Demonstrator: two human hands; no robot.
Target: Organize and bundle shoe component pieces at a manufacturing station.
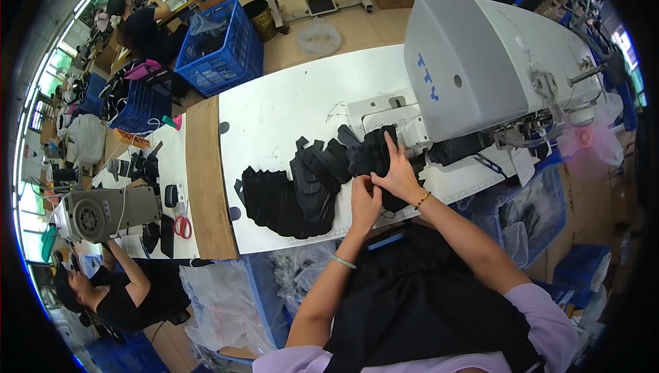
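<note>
A dark black fabric piece (372,155) lies bunched beside the needle area of a grey-white sewing machine (473,64). My right hand (400,175) rests on this fabric, index finger stretched forward over it and thumb pointing toward my left hand. My left hand (366,201) is closed in a pinch at the fabric's near edge, its fingertips close to the right thumb. What sits between the left fingertips looks like the fabric's edge, mostly hidden. Left of my hands, black cut pieces (285,194) lie overlapped in a fanned row on the white table (302,91).
Beyond the machine's needle side are more black pieces (456,148) and thread snips (489,164). A wooden strip (206,181) joins a neighbouring table with red-handled scissors (182,225). A co-worker (117,284) sits there at another machine. Blue crates (223,54) stand around.
</note>
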